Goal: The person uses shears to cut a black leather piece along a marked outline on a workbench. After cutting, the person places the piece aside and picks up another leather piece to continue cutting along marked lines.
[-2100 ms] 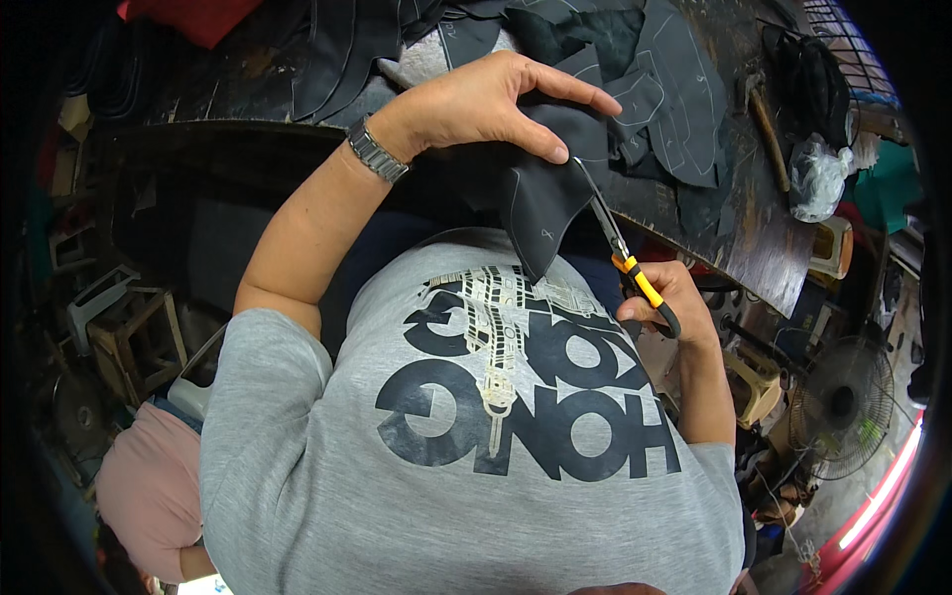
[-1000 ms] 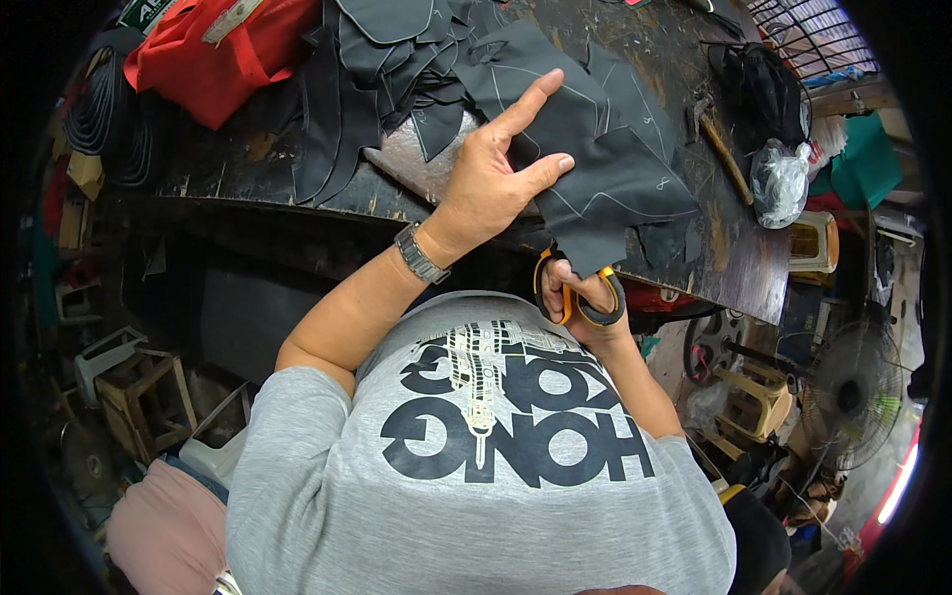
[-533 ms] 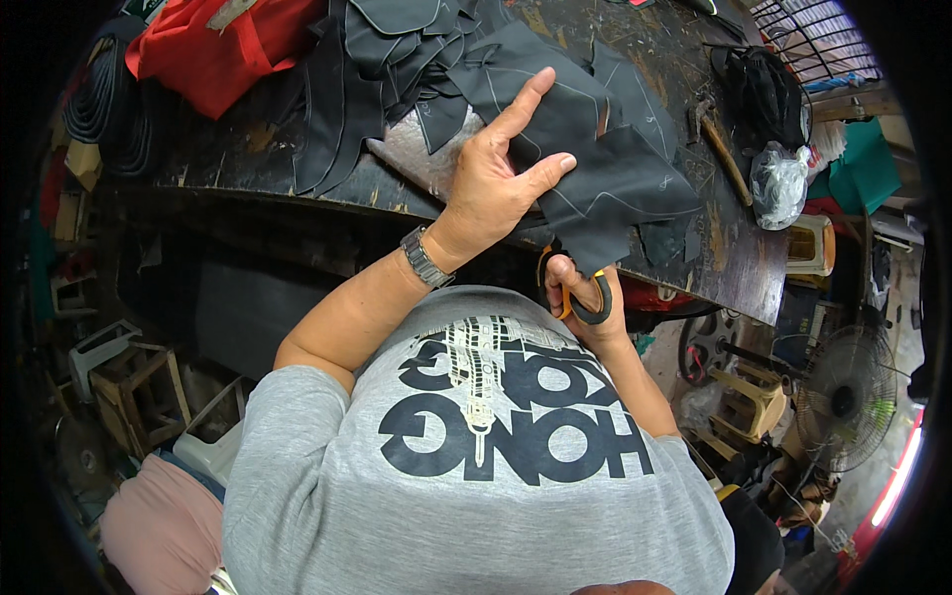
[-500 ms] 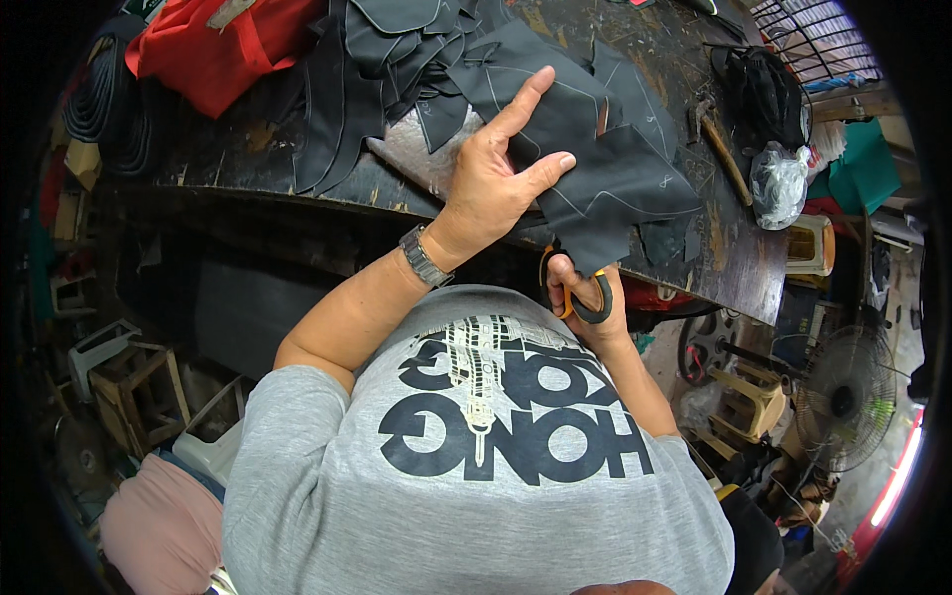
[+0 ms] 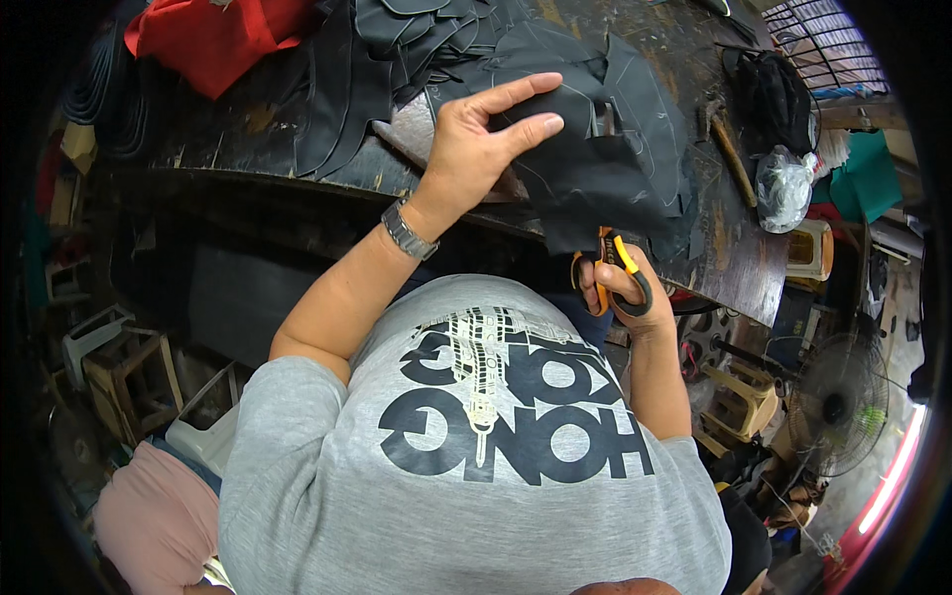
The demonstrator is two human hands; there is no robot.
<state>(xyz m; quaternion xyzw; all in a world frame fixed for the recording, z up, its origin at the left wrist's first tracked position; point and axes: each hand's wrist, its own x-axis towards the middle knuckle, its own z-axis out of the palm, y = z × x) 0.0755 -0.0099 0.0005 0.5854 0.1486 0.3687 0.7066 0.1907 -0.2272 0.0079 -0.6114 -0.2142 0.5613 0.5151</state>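
My left hand, with a metal-band watch on its wrist, reaches over the table's near edge. Its thumb and forefinger are stretched out and apart at a black leather-like sheet; its other fingers are hidden. White drawn outlines and a cut gap show on the sheet, whose near corner hangs past the table edge. In my right hand are orange-and-black scissors, the fingers through the handles. The scissors are at the sheet's near edge, with their blades hidden.
Several cut black pieces are heaped at the back of the dark worn table. A red cloth bag lies left of them. On the right are a hammer, a clear plastic bag and a standing fan.
My left hand has shifted left. My right hand has moved right with the scissors, now turned with their handles more in view. The sheet's right corner no longer juts out.
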